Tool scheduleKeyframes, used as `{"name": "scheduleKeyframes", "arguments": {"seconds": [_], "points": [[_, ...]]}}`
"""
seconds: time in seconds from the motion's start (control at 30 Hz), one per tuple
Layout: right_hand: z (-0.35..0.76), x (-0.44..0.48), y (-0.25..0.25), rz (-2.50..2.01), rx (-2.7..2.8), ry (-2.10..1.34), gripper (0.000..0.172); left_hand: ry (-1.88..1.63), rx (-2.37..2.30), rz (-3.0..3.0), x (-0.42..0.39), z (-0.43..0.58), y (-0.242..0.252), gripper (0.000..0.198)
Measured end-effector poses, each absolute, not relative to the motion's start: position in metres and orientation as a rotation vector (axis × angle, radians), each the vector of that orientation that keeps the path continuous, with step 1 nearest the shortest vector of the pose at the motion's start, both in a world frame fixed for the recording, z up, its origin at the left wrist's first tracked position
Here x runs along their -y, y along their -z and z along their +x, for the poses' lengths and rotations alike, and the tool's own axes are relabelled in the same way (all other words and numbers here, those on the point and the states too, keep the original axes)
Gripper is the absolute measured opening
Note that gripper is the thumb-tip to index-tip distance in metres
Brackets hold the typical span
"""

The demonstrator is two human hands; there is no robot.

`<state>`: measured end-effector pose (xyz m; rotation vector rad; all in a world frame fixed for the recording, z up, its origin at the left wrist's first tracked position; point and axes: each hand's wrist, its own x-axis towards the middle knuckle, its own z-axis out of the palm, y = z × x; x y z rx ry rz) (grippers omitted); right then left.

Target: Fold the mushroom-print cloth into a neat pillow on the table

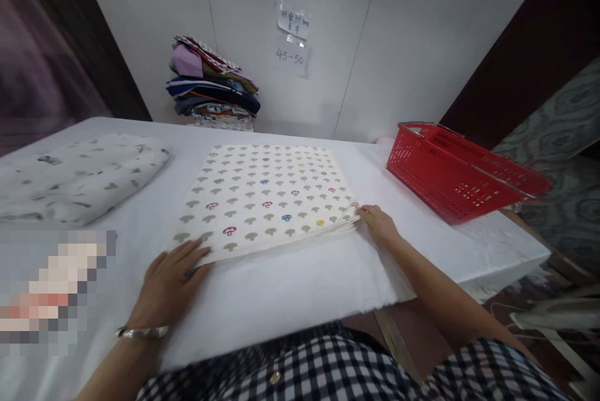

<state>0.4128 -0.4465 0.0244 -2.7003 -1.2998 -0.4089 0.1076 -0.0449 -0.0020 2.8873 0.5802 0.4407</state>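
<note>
Your right hand pinches the mushroom-print cloth before it; left hand, grip unclear. Uneven pulling could skew layers.

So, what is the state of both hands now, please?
Left hand: at the near left corner of the mushroom-print cloth; grip cannot be told.
Right hand: closed, holding its near right corner.

Landmark: centre cloth, on the table; left hand at its near-left corner, right hand at its near-right; second cloth left of it, well apart, same table; basket right of it, also apart; cloth stack behind it, left of its middle; wall behind it too, two notes on that, one above the other; wearer's torso before it.
</note>
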Motion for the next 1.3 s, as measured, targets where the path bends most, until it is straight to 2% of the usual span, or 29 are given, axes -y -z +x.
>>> {"name": "scheduleKeyframes", "arguments": {"seconds": [0.5,0.67,0.93,1.3], "points": [[0.421,0.445,-0.019,-2.51,0.974,0.186,0.018,-0.396,-0.586,2.904,0.045,0.108,0.002,0.042],[0.423,0.446,-0.017,-2.443,0.98,0.241,0.019,-0.418,-0.581,2.893,0.046,0.107,0.002,0.041],[0.432,0.452,-0.014,-2.239,1.287,0.3,0.022,-0.473,-0.554,2.902,0.038,0.109,0.013,0.044],[0.433,0.451,-0.012,-2.379,1.438,0.24,0.025,-0.511,-0.532,2.905,0.037,0.108,0.016,0.045]]}}
